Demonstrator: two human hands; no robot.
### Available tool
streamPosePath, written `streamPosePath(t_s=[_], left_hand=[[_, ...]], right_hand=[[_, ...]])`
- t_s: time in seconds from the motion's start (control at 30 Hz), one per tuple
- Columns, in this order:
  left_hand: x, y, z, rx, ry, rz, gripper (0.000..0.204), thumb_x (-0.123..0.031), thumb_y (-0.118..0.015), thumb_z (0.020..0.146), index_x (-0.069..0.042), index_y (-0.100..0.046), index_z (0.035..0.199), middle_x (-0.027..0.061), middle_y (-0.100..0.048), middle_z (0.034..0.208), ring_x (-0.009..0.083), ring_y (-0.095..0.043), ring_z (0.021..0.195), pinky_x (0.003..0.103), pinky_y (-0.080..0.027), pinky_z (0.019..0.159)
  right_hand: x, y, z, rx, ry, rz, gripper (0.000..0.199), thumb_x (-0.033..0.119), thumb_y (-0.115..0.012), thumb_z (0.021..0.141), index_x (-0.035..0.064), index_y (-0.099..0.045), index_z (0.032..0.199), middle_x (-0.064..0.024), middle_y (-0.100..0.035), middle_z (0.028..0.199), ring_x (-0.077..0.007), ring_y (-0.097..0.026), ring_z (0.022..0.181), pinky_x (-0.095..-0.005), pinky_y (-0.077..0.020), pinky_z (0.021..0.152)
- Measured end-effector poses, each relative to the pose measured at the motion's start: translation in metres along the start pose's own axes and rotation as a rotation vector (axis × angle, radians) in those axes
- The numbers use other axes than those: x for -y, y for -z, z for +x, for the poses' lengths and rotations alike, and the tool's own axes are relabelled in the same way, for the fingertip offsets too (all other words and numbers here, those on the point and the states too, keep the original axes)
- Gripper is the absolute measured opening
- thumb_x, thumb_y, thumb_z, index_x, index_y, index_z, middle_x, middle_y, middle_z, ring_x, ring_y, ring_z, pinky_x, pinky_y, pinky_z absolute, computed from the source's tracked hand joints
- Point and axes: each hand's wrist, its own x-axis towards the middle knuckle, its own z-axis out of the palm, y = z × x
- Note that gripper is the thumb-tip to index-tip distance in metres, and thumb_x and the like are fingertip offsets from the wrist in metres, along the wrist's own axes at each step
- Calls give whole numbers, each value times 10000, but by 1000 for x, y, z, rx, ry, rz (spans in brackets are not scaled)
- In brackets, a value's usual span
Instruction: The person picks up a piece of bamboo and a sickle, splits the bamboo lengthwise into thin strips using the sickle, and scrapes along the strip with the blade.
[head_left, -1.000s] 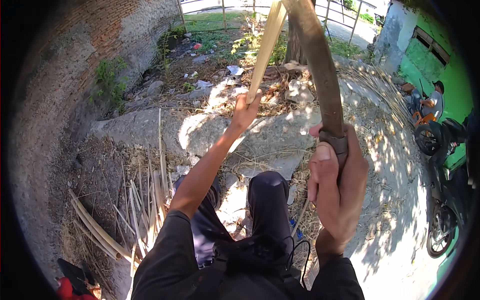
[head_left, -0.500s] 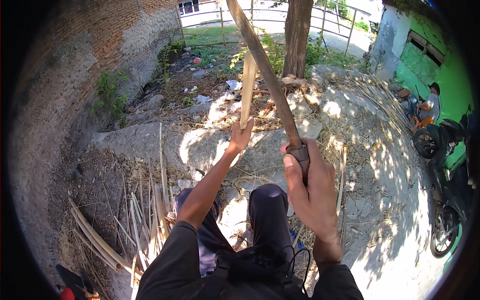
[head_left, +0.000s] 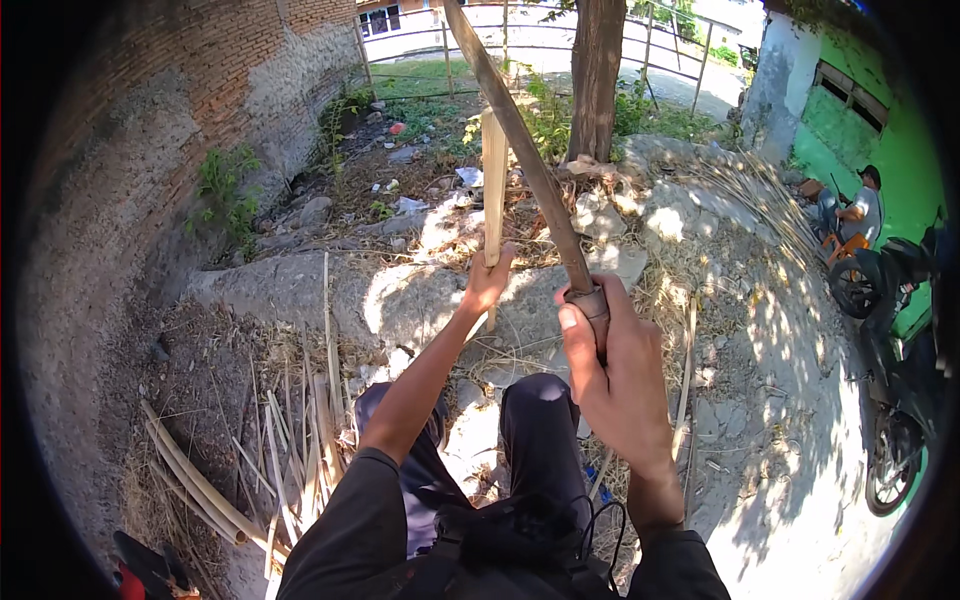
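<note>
While the left hand [head_left: 487, 286] curls closed round an upright pale strip [head_left: 494, 190], the right hand [head_left: 628, 385] wraps the handle [head_left: 591, 306] of a brown blade [head_left: 531, 160] slanting up leftward.

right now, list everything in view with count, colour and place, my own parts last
Long blade: 1, brown-grey, in the right hand
Wooden strip: 1, pale, in the left hand
Loose strips: several, pale, ground lower left
Pole pile: many, tan, upper right
Tree trunk: 1, brown, top centre
Fence: 1, brownish, top
Brick wall: 1, red-brown and grey, left
Green wall: 1, green, right
Seated person: 1, grey top, far right
Motorbike: at least 1, dark, right edge
Litter: several, mostly white, upper centre
Left hand: 1, bare, centre
Right hand: 1, bare, right of centre
Legs: 2, dark trousers, lower centre
</note>
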Motion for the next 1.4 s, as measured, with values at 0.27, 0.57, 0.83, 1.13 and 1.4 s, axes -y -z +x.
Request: streamPosePath(t_s=[0.27, 0.57, 0.83, 1.13, 1.4], left_hand=[[-12, 5, -3, 165, -45, 57, 335, -316, -786, 893, -47, -619, 786, -48, -519, 666, 69, -470, 644, 298, -416, 599], [89, 21, -23, 227, 123, 257, 654, -353, -930, 689, -99, -606, 1198, 61, -675, 1088, 176, -635, 995, 362, -518, 902], [118, -24, -40, 90, 260, 257, 367, -365, -812, 840, -25, -684, 791, 59, -575, 595, 155, -576, 597, 380, -457, 571], [75, -54, 44, 133, -23, 105, 425, -355, -619, 943, 24, -648, 756, 119, -522, 580, 245, -489, 577, 397, -399, 576], [211, -41, -28, -249, -355, 157, 112, -95, -671, 913, -19, -732, 858, 138, -573, 579, 194, -604, 555, 357, -440, 533]], right_hand=[[-14, 3, 2, -91, 32, 14, 235, 212, -535, 1036, 1, -597, 1121, 7, -492, 584, -76, -470, 460, -288, -363, 454], [-15, 20, 1, -94, -116, 145, 314, 276, -477, 1078, 3, -594, 1180, 33, -436, 639, -30, -381, 443, -214, -309, 409], [-14, 38, -29, -160, -240, 181, 279, 214, -459, 1068, -11, -575, 1187, 27, -447, 628, -28, -386, 432, -203, -291, 393], [15, 81, -43, -323, -156, 168, 588, 497, -484, 988, -60, -549, 1162, -67, -498, 672, -181, -533, 472, -314, -420, 413], [-12, 32, -23, -96, -131, -30, 223, 194, -522, 1007, -8, -570, 1088, -25, -513, 594, -103, -488, 452, -301, -371, 460]])
